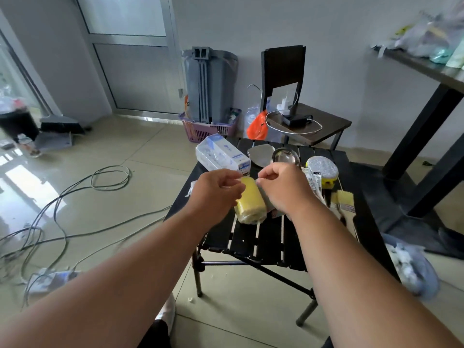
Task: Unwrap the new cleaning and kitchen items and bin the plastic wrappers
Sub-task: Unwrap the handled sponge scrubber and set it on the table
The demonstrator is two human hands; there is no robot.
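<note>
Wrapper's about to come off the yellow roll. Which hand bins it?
Probably left. Both hands, left and right, pinch the wrap at the yellow roll; the likeliest bin, the black bin, stands far left on the floor.

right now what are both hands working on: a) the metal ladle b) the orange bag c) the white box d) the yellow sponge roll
d: the left hand and right hand pinch the clear wrap at the top of the yellow sponge roll, over the black slatted table.
</note>
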